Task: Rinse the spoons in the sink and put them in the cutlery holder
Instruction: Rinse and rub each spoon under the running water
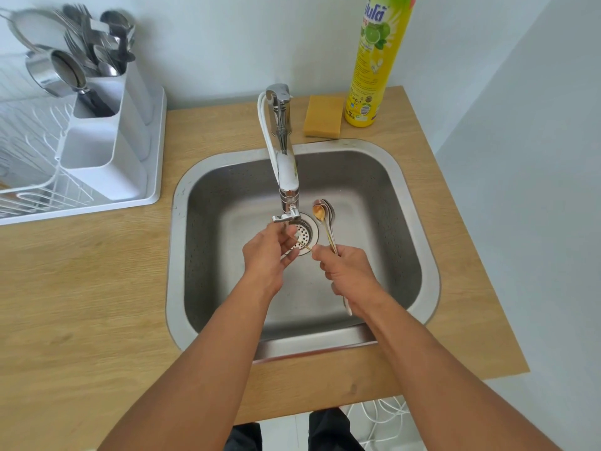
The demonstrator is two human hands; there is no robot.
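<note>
Spoons [322, 212] — a small bunch, with one gold-coloured bowl on top of silver ones — stand over the steel sink [419, 222], their bowls pointing away from the person and lying just right of the drain strainer [304, 232]. The right hand [348, 271] has its fingers curled round the handles, gripping the bunch; a handle end shows below the wrist. The left hand [266, 252] sits just beneath the tap [286, 177], fingers bent round a thin gold spoon handle [304, 246] that runs across to the right hand; its bowl is hidden by the fingers. Whether water is running cannot be told.

On the wooden counter [97, 288], at the far left, a white dish rack [97, 196] carries the white cutlery holder [107, 148] — 3 compartments in a row. Forks and spoons [97, 43] fill the rear compartment, a dark-handled utensil leans in the middle one, and a steel cup [55, 73] lies tilted beside them. Behind the sink, a yellow sponge [323, 116] rests just beside a tall yellow bottle of dish soap [374, 66]. White cable [380, 418] lies coiled on the floor under the counter's edge.
</note>
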